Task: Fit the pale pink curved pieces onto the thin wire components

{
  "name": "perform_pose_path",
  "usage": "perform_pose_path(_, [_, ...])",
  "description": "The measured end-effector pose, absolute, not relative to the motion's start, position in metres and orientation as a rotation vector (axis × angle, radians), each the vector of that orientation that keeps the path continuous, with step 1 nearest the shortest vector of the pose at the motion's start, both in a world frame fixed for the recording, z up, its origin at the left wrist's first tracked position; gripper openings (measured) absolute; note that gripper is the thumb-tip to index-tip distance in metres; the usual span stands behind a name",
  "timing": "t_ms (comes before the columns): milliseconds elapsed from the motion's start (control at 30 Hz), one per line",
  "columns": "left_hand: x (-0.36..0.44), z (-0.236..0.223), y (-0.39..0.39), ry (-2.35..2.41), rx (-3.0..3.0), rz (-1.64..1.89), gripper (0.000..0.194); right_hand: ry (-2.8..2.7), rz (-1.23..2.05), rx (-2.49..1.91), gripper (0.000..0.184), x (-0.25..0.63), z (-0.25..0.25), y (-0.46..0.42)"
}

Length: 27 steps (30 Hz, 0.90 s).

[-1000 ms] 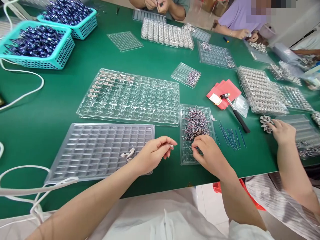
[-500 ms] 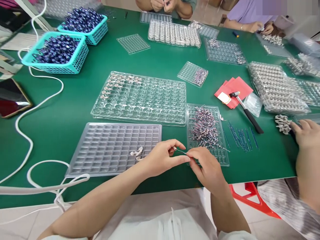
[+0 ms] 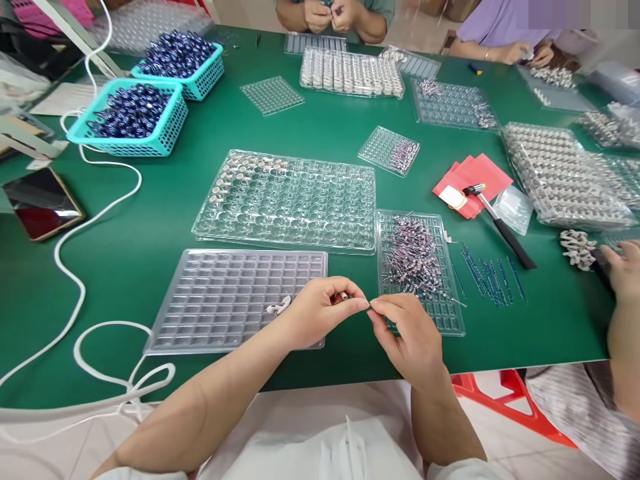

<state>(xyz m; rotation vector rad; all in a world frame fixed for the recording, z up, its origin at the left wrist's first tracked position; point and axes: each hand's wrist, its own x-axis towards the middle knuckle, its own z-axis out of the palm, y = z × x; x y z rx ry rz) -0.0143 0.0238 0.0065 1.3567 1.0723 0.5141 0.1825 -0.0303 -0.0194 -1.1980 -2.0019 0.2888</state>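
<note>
My left hand [image 3: 330, 308] is closed around a small white earbud piece [image 3: 344, 296], whose end shows between the fingers. My right hand [image 3: 409, 333] pinches a thin wired part at the fingertips, which meet those of my left hand; most of that part is hidden. Behind my right hand, a heap of thin wired parts [image 3: 413, 257] lies on a clear tray [image 3: 453, 320]. Beside my left wrist, white earbud pieces [image 3: 279, 307] rest on a grey compartment tray [image 3: 210, 300]. A larger clear tray [image 3: 300, 207] beyond it carries several white earbud pieces [image 3: 240, 168] at its far left.
Teal baskets [image 3: 173, 127] of shiny dark-blue pieces stand at the back left, near a phone [image 3: 44, 203] and white cable [image 3: 75, 267]. To the right lie red cards [image 3: 473, 177], a hammer [image 3: 503, 230] and thin blue strips [image 3: 493, 277]. A co-worker's hand [image 3: 625, 267] is at the right edge.
My right hand has come away from the heap with a thin wired part and joined my left hand's fingertips. The camera view has shifted, bringing the phone into sight.
</note>
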Motion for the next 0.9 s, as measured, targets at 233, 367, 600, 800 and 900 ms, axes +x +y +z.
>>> perform_pose_path(233, [-0.019, 0.01, 0.026, 0.997, 1.192, 0.439, 0.027, -1.878, 0.321, -1.183, 0.032, 0.175, -0.018, -0.031])
perform_pose_path(367, [-0.02, 0.008, 0.026, 0.97, 1.111, 0.418, 0.03, -1.819, 0.396, -1.157, 0.029, 0.173, -0.019, -0.03])
perform_pose_path(600, [-0.015, -0.008, 0.023, 0.914, 1.03, 0.446, 0.032, -1.765, 0.526, -1.184, 0.023, 0.177, -0.024, -0.033])
perform_pose_path(800, [-0.011, -0.006, 0.022, 0.799, 0.921, 0.457, 0.032, -1.631, 0.753, -1.194, 0.019, 0.177, -0.023, -0.037])
perform_pose_path(900, [-0.01, -0.001, 0.021, 0.812, 0.966, 0.484, 0.031, -1.538, 0.87, -1.197, 0.016, 0.178, -0.023, -0.039])
